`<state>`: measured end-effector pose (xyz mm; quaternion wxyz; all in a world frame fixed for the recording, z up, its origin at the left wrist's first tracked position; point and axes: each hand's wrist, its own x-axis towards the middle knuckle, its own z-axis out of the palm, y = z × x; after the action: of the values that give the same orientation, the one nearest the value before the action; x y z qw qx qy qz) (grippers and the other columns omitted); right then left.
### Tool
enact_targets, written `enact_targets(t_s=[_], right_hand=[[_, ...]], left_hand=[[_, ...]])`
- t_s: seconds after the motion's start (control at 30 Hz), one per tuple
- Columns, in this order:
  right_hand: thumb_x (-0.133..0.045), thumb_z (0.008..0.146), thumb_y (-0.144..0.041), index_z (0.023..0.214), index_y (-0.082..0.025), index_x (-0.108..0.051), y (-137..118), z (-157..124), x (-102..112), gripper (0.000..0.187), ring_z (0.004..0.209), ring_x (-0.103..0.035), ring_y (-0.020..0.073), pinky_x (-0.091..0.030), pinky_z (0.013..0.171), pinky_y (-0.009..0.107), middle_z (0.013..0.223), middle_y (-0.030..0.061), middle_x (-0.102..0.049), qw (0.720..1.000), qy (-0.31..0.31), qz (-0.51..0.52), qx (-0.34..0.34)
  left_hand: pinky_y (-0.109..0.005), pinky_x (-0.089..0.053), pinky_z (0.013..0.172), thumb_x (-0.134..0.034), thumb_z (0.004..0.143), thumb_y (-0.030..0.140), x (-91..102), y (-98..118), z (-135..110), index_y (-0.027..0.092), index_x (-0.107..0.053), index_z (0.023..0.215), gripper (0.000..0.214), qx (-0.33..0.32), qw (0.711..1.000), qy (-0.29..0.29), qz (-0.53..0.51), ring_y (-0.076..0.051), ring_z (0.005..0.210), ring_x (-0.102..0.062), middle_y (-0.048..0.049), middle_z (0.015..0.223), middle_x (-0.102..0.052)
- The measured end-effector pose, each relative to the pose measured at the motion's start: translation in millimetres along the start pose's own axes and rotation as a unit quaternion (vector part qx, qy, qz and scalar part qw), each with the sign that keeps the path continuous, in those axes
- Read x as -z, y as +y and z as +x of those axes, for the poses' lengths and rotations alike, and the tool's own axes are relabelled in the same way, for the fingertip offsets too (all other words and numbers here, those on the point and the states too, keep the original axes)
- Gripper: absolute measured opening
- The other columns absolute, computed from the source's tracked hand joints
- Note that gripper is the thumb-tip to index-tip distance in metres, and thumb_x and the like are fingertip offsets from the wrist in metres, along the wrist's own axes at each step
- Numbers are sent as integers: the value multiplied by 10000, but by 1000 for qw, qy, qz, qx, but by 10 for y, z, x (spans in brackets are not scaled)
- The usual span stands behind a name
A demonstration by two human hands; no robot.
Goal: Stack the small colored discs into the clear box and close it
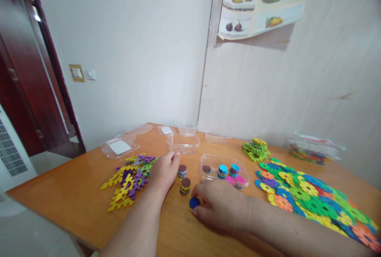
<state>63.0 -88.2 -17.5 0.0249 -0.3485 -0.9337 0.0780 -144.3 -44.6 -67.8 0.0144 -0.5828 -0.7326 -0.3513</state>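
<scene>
My right hand (218,199) has its thumb and fingers closed around the sides of a small stack of notched plastic discs with a dark blue top (194,203). Just beyond it stands a brown-topped disc stack (185,186). A second brown-topped stack (182,170) is farther back, close beside my left hand (166,169). The fingers of my left hand are curled together; whatever they may hold is hidden. Behind my right hand, a clear plastic tray (205,158) holds blue-topped stacks (223,171), pink discs (239,180) and a brown disc (206,168).
Yellow, purple and grey notched pieces (126,185) lie left of my left arm. Large flower-shaped discs (306,193) spread across the right side. Green pieces (256,150), a filled bag (312,151), an open clear container (183,143) and a clear lid (119,146) sit farther back.
</scene>
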Motion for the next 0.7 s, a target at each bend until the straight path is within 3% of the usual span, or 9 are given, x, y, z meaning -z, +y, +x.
enact_targets(t_s=[0.17, 0.23, 0.33, 0.47, 0.7], right_hand=[[-572, 811, -411, 998, -269, -701, 70, 12, 202, 268, 767, -631, 165, -354, 595, 238, 899, 12, -708, 999, 40, 15, -23], [-534, 850, -392, 1062, -281, -680, 184, 82, 316, 280, 792, -631, 159, -367, 632, 242, 938, 11, -708, 996, 86, 3, -36], [-502, 873, -418, 1164, -263, -640, 418, 250, 424, 357, 839, -639, 186, -397, 673, 263, 999, 44, -711, 991, 100, -49, -80], [-554, 829, -415, 1134, -258, -669, 655, 443, 405, 361, 950, -651, 256, -436, 705, 300, 1064, 78, -713, 985, 66, -116, -112], [-565, 831, -365, 1223, -264, -619, 777, 506, 284, 408, 1038, -635, 263, -441, 789, 321, 1156, 84, -692, 983, 72, -125, -117]], left_hand=[[-281, -173, 560, -341, 948, 476, -26, -15, 9, 204, -533, 684, 425, -11, 1000, 13, -2, -134, 615, -504, -16, 676, -620], [-282, -171, 562, -347, 947, 477, -29, -17, 13, 203, -527, 679, 423, -11, 1000, 12, -3, -134, 618, -503, -17, 677, -619], [-280, -169, 561, -350, 946, 475, -17, -11, 13, 204, -524, 678, 419, -10, 1000, 6, -4, -137, 628, -508, -17, 679, -619], [-275, -174, 562, -346, 947, 484, -9, -8, 8, 205, -529, 676, 430, -3, 1000, 3, -8, -139, 633, -519, -17, 677, -621], [-275, -180, 565, -355, 944, 477, -20, -20, 10, 207, -532, 681, 416, -3, 1000, 7, -7, -138, 633, -524, -14, 686, -623]])
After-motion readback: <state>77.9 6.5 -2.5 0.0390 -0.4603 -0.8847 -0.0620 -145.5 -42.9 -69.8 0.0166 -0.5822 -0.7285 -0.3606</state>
